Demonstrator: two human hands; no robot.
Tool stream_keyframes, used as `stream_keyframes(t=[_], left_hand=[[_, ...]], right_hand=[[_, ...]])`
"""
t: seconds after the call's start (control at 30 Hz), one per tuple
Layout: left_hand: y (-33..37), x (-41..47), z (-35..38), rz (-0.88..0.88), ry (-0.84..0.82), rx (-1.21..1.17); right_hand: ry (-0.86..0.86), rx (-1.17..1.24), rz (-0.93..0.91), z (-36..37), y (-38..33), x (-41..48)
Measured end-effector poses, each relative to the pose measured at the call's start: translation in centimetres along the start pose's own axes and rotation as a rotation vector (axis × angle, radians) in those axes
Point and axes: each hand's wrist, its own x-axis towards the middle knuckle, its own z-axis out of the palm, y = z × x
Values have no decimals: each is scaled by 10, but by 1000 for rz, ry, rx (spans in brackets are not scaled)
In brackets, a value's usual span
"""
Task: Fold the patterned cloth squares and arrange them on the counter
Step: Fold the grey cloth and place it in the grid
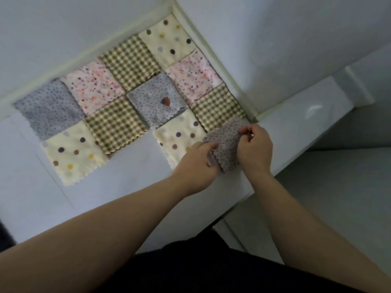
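A grey dotted cloth square [227,142] is held just above the white counter [118,187] near its right end. My left hand [197,166] pinches its lower left edge and my right hand [255,148] pinches its upper right corner. Several patterned squares lie flat in a grid behind it: a cream polka-dot square [177,134] right beside my left hand, a brown gingham square [218,104], a grey dotted square [156,98] with a small red-brown object [166,101] on it, a pink speckled square [192,77], and others to the left.
A raised cream ledge [213,53] borders the counter at the back and right, against the white wall. The counter's front edge [239,208] drops off to a pale floor on the right. Bare counter lies in front of the cloth grid.
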Motion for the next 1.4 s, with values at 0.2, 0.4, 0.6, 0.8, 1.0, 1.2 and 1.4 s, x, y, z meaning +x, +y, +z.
stream_keyframes(t=[0.2, 0.4, 0.6, 0.8, 1.0, 1.2, 1.4], left_hand=[[22, 32, 9, 5, -110, 24], [14, 45, -2, 56, -158, 279], [18, 44, -7, 319, -27, 641], [13, 44, -2, 485, -72, 977], [8, 37, 0, 522, -61, 1098], [8, 41, 0, 534, -143, 1093], [9, 43, 0, 588, -142, 1050]], right_hand=[[65, -31, 28, -17, 27, 20], [35, -84, -49, -7, 36, 20], [112, -255, -183, -1, 39, 24], [231, -404, -198, 3, 35, 18], [115, -369, -378, 8, 33, 19], [46, -429, -376, 12, 37, 18], [33, -464, -328, 8, 34, 17]])
